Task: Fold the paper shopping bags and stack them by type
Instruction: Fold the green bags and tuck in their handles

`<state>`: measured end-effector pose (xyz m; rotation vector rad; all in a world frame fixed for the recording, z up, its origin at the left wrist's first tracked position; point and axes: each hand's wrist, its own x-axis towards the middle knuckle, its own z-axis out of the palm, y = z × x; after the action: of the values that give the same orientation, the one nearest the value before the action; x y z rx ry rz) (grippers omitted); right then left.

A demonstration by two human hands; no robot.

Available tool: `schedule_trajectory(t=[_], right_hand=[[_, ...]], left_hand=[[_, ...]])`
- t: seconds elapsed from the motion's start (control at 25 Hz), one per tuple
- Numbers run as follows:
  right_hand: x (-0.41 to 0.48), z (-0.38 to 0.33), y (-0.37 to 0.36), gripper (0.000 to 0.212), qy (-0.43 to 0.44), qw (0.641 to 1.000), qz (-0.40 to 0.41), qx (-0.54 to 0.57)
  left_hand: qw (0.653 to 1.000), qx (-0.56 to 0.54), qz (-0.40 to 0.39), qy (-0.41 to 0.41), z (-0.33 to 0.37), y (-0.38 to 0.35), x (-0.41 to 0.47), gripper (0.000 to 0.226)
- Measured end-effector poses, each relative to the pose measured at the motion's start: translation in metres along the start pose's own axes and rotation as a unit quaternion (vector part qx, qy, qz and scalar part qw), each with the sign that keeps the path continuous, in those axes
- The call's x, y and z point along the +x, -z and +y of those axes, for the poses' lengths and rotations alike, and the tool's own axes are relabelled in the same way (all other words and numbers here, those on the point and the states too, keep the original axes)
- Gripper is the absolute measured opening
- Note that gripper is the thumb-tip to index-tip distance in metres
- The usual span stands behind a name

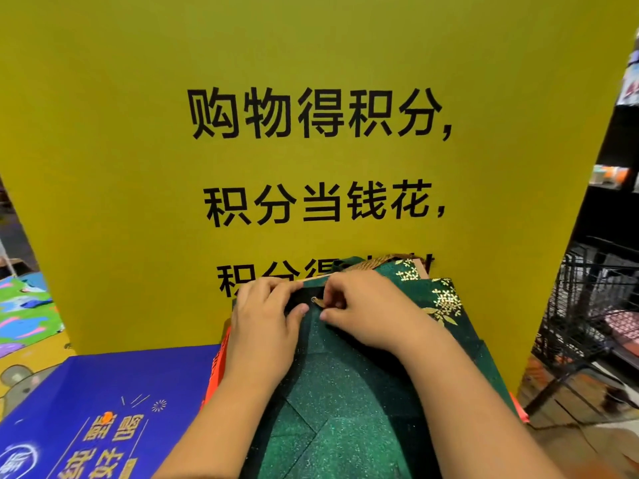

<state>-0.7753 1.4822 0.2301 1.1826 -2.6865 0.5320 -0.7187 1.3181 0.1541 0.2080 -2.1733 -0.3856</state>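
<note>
Green glitter bag lies flat under both forearms, orange bag edge showing beneath it. Left grip pinches its dark top band, thumb below the fold. Right grip, just beside, curls on the same band at a gold eyelet. Blue bag left of left grip; yellow sign behind both.

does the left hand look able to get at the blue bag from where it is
Probably yes. The blue bag lies uncovered just left of the left hand, with nothing standing between them; it must first release its grip on the green bag.
</note>
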Motion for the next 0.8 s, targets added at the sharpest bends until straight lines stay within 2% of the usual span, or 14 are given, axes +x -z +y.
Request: schedule_trajectory(t=[0.08,0.16,0.24,0.32,0.44,0.52,0.56,0.64,0.8], right_hand=[[0.000,-0.003,-0.004,0.028,-0.025,0.999,-0.030,-0.033],[0.000,-0.002,-0.004,0.017,0.006,0.999,-0.049,-0.015],[-0.002,0.004,0.000,0.012,0.063,0.985,-0.074,0.141],[-0.006,0.012,0.009,0.015,0.099,0.921,-0.090,0.365],[-0.012,0.027,0.024,0.029,0.127,0.762,-0.026,0.635],[-0.014,0.041,0.033,0.044,0.152,0.664,0.048,0.730],[-0.015,0.049,0.037,0.049,0.160,0.631,0.086,0.754],[-0.014,0.058,0.039,0.050,0.149,0.589,0.144,0.781],[-0.009,0.052,0.033,0.038,0.064,0.516,0.219,0.826]], left_hand=[[1.000,-0.007,-0.005,0.009,-0.001,-0.001,0.001,0.033],[1.000,-0.011,-0.005,0.012,-0.001,-0.001,0.001,0.032],[1.000,-0.013,-0.004,0.013,-0.001,0.000,0.000,0.032],[1.000,-0.016,-0.007,0.019,0.000,0.001,0.000,0.031],[0.999,-0.020,-0.011,0.041,0.003,0.004,0.000,0.031],[0.999,-0.023,-0.014,0.048,0.005,0.005,0.000,0.031],[0.998,-0.025,-0.014,0.047,0.005,0.006,0.000,0.031],[0.999,-0.026,-0.010,0.044,0.004,0.006,0.000,0.030],[0.999,-0.029,-0.014,0.042,0.001,0.006,0.001,0.030]])
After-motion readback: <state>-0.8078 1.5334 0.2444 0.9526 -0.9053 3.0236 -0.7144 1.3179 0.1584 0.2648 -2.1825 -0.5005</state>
